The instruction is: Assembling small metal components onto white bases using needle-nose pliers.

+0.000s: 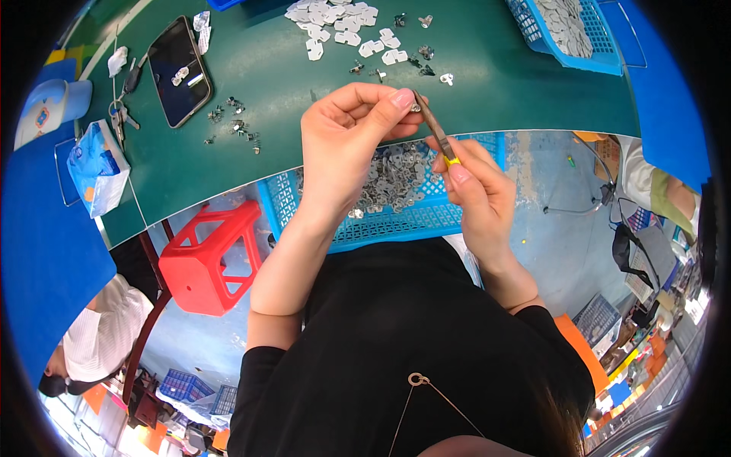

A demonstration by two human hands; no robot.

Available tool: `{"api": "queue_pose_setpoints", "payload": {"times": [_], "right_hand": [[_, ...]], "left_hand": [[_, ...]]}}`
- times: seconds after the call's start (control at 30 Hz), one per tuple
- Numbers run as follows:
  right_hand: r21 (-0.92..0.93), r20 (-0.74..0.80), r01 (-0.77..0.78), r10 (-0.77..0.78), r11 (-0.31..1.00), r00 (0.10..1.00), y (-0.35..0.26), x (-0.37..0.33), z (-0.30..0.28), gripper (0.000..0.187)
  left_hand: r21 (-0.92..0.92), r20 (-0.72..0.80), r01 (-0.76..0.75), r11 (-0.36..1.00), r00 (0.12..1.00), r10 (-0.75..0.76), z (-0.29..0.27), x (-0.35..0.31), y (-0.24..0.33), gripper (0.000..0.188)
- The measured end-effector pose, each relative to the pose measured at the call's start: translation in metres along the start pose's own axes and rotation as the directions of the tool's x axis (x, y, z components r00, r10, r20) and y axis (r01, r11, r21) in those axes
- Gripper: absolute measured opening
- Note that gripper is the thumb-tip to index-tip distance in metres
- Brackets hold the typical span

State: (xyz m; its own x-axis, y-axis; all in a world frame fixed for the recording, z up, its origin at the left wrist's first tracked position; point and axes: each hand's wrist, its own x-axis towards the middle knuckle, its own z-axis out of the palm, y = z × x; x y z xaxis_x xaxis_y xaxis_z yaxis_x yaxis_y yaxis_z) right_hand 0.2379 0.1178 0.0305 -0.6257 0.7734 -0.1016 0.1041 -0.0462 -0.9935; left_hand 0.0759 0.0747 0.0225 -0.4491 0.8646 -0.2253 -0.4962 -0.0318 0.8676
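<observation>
Left hand [343, 137] pinches a small metal part [415, 108] above the near side of the green desk [266, 72]; right hand [480, 186], apart from it, grips a slim tool [432, 126], its tip beside the part, contact unclear. Risk, as I judge it: a slipping tip could jab the left fingertips [401, 97], or a loose pinch could drop the part into the blue basket [403, 231] below.

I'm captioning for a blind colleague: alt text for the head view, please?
A person's left hand pinches a small shiny part; the right hand holds a slim tool close to it, at a green table. Below is a blue basket of metal pieces.
</observation>
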Motion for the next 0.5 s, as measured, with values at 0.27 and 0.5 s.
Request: {"api": "queue_pose_setpoints", "payload": {"times": [0.27, 0.5], "right_hand": [[-0.06, 0.005, -0.003, 0.003, 0.998, 1.0, -0.004, 0.002, 0.0, 0.034], [0.543, 0.328, -0.448, 0.312, 0.71, 0.892, -0.003, 0.003, -0.011, 0.043]], "left_hand": [[-0.064, -0.016, 0.007, 0.998, 1.0, -0.008, 0.002, 0.002, 0.0, 0.016], [-0.153, 0.116, 0.096, 0.984, 0.99, -0.079, -0.005, 0.003, -0.003, 0.017]]}}
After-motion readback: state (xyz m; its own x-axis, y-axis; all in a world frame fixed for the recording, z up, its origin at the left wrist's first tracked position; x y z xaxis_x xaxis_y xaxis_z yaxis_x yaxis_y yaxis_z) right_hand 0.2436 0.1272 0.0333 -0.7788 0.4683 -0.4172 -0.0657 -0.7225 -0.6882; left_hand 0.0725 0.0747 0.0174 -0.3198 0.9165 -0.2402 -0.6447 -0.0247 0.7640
